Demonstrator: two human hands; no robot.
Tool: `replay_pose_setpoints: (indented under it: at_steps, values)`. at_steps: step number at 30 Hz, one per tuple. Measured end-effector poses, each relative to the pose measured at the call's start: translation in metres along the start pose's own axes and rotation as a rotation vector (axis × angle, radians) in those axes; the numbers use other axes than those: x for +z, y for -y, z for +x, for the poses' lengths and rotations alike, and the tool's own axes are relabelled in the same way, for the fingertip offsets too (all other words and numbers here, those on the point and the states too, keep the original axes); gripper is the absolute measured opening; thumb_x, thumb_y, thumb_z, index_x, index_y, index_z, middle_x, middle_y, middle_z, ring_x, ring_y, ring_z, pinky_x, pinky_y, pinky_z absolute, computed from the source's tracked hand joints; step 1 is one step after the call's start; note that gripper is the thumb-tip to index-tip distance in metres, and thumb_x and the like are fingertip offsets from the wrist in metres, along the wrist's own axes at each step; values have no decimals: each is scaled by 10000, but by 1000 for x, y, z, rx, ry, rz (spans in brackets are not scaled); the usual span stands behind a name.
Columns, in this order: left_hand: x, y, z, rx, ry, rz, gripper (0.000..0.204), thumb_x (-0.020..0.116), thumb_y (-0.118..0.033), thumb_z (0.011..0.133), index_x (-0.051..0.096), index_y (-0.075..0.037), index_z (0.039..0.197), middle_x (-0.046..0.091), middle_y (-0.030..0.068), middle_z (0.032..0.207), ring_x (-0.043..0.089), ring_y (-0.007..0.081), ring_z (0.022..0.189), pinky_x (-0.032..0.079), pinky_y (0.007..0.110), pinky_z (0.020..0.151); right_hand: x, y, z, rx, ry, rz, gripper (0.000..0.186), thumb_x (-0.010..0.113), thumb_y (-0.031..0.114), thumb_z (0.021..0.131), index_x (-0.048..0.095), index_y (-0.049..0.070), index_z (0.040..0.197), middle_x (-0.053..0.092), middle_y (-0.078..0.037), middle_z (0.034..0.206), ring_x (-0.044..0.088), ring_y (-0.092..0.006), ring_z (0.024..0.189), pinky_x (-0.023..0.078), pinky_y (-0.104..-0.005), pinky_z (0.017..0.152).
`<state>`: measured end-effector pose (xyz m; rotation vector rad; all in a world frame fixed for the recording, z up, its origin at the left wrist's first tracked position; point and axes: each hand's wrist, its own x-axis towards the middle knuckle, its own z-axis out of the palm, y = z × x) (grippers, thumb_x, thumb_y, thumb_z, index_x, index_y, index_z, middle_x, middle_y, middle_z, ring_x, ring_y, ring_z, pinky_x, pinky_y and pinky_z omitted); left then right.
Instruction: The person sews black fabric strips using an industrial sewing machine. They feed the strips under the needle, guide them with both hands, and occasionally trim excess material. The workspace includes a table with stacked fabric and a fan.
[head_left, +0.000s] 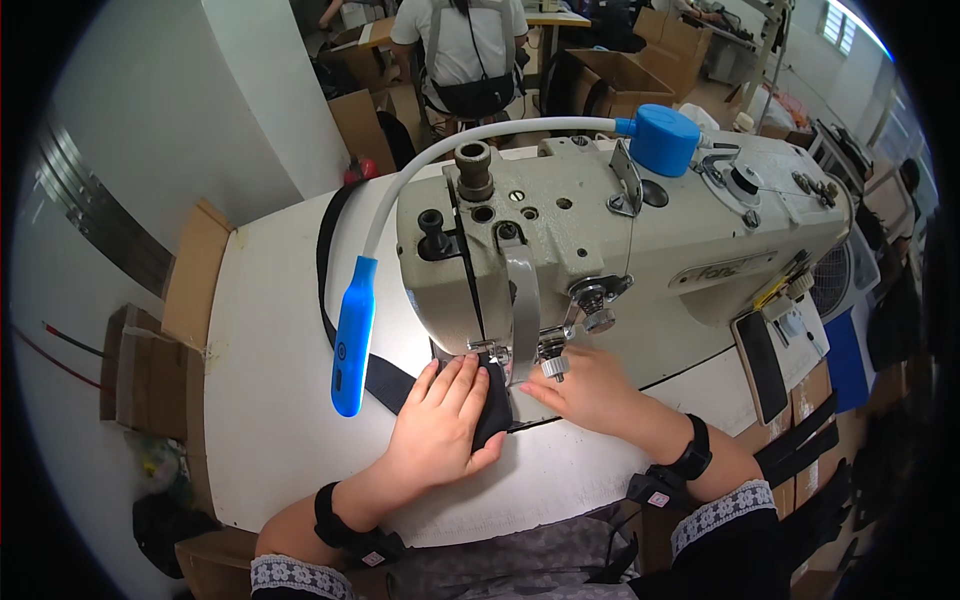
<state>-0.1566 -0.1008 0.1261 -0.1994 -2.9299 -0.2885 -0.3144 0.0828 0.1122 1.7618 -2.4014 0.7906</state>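
Observation:
Under the head of a beige sewing machine (590, 230), a folded black fabric piece (492, 405) lies by the needle area. My left hand (440, 415) rests on it, fingers stretched flat and close to the presser foot, thumb along the near edge. A black webbing strap (390, 382) loops over the white table and runs in beneath that hand. To the right of the foot is my right hand (590, 388), its fingers curled in, partly behind the metal guard (522, 310) and tension knob. Whatever those fingers may hold is hidden. The needle tip cannot be made out.
A blue lamp (352, 340) on a white flexible neck hangs left of the machine head. On the white table (290, 440), a dark phone (760, 365) lies at the right. Cardboard boxes (625, 82) and a seated person (460, 50) are beyond. A wall stands left.

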Motion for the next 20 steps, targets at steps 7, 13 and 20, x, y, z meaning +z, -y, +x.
replay_pose_setpoints:
  at_steps: [7,13,20]
  values:
    - [1,5,3,-49,-26,-102,762,679,-462,828,528,95,1325,515,271,1394,477,368,1344,305,512,1169,3,0,-1,-9,-5,22,291,668,312,915,679,91,726,581,-40,773,633,-249,774,526,-386,679]
    - [3,12,7,19,-77,-53,765,691,-451,824,518,97,1329,571,251,1321,543,374,1269,356,472,1149,2,1,-4,-9,-3,49,255,653,306,925,662,92,785,584,-38,801,635,-250,819,530,-397,697]
    - [17,40,25,-240,-156,65,684,714,-390,808,554,84,1275,573,280,1298,513,426,1266,334,515,1151,-6,-3,-9,24,77,134,265,621,318,962,715,142,1136,617,-75,853,646,-267,871,531,-401,759]
